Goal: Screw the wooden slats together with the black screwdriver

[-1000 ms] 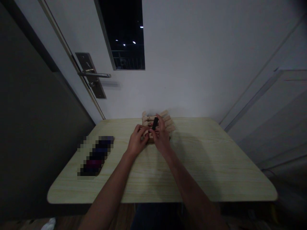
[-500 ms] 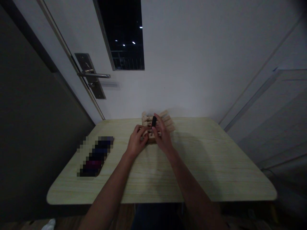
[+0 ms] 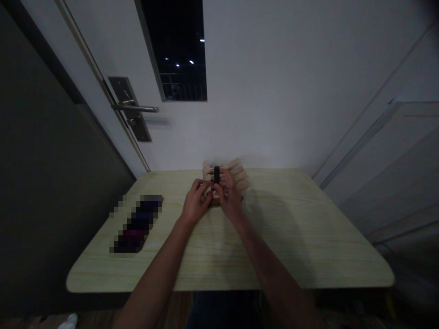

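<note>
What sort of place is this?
Probably a small indoor room, though home or workplace I can't tell: a table stands by what looks like a white door, with a handle and window.

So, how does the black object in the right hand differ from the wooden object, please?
Colour: the black object is dark; the wooden object is pale.
Size and shape: the black object is small and slim; the wooden object is wider, with several slats spreading rightward.
Support: the right hand holds the black object; the wooden object sits on the table.
Both are partly hidden by hands.
</note>
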Tool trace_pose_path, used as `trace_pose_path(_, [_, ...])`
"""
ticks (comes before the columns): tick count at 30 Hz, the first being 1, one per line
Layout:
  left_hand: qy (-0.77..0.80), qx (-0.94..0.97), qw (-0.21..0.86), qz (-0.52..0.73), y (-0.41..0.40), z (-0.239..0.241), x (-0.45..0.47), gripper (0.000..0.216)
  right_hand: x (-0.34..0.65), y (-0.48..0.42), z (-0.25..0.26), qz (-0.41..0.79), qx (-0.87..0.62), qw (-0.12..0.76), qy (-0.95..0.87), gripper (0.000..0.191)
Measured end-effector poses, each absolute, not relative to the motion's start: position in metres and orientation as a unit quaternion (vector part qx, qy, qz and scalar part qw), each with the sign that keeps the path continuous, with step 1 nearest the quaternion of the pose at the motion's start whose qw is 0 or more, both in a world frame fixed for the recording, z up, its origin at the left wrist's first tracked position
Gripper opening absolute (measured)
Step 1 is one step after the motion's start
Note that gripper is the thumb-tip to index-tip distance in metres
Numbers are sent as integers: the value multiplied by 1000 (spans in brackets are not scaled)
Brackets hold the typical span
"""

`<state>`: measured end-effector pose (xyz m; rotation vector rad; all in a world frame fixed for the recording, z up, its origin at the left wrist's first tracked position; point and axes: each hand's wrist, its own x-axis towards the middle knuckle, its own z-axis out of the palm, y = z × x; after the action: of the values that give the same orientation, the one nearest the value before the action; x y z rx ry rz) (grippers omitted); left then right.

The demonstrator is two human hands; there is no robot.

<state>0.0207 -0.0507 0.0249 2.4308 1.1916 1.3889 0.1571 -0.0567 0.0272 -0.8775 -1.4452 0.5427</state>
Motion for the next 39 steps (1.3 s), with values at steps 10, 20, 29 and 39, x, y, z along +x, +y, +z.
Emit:
trace_pose_path(10, [395,799,60,449,-52,27,21,24,163,-57,34,273,-396,635,-604,58])
trace_pose_path(20, [391,799,60,453,-52,26,21,24,165,-55,33,160,-423,615,-646,55])
trace_pose_path(29, [396,799,64,447,-53,28,21,25,169,-60,37,227,-394,607,-652,47])
trace_pose_path(39, [399,797,65,448,-53,28,21,24,165,-58,37,210,-411,639,-615,45])
